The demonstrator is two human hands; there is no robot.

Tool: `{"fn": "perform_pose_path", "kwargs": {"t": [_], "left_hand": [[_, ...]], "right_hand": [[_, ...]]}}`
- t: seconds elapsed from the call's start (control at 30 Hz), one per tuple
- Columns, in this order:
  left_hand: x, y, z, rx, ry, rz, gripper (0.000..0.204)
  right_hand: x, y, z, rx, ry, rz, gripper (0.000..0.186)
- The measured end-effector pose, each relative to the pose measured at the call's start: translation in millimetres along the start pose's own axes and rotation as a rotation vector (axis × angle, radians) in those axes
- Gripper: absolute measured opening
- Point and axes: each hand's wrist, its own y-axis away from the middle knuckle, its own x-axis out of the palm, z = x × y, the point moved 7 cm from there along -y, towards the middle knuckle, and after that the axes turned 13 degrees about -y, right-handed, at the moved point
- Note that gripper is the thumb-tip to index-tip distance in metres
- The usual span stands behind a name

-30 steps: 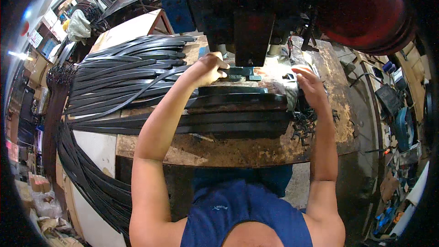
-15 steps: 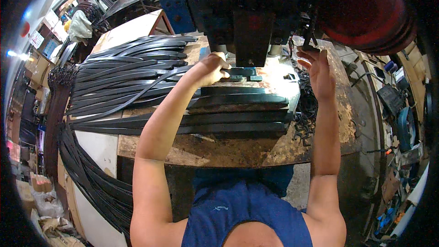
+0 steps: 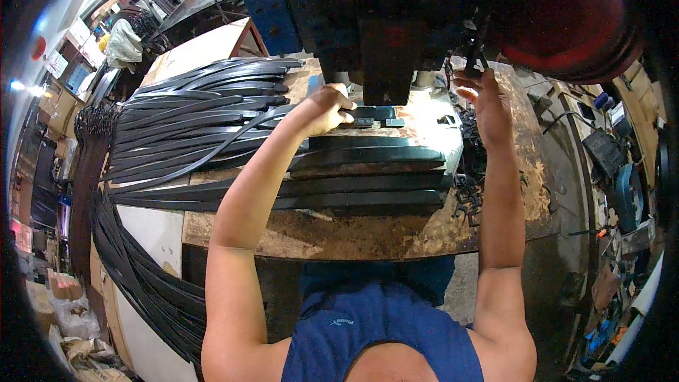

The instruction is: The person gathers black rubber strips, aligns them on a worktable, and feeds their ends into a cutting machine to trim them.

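Observation:
With fingers pressed down on it, my left hand (image 3: 327, 110) grips the end of a black strap (image 3: 365, 117) lying on the lit work spot below the ram (image 3: 386, 64) of a dark press machine. The strap's long tail runs off to the left under my wrist. A small black piece (image 3: 394, 123) sits by the strap end. My right hand (image 3: 491, 110) is raised at the right of the press, its fingers closed around the lower end of a dark lever (image 3: 477, 49). The fingertips there are partly in shadow.
Many black straps (image 3: 191, 110) lie fanned across the left of the worn wooden table (image 3: 353, 237), and a bundle (image 3: 141, 269) hangs over its edge. Stacked straps (image 3: 368, 184) lie in front of me. Black scraps (image 3: 470, 198) pile at right. A red rounded machine part (image 3: 566, 21) hangs upper right.
My right hand has shifted slightly left and its raised fingers have curled in on the lever. My left hand and the strap have hardly moved.

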Motion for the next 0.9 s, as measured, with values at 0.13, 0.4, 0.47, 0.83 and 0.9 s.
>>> {"fn": "perform_pose_path", "kwargs": {"t": [0.13,0.4,0.47,0.83,0.9], "left_hand": [[2,-2,1,-0.01,0.008,-0.017,0.027],[6,-5,-2,-0.047,0.004,0.061,0.03],[5,2,7,-0.049,0.003,0.017,0.03],[-80,65,84,-0.358,-0.351,0.065,0.024],[-99,82,80,-0.532,-0.579,-0.09,0.031]], "right_hand": [[-2,-5,-5,0.044,0.062,0.027,0.055],[13,45,-1,0.135,-0.191,0.337,0.034],[44,60,4,0.307,0.645,0.38,0.025],[63,84,-1,0.004,0.871,0.65,0.019],[68,84,-4,-0.007,0.858,0.641,0.018]]}}
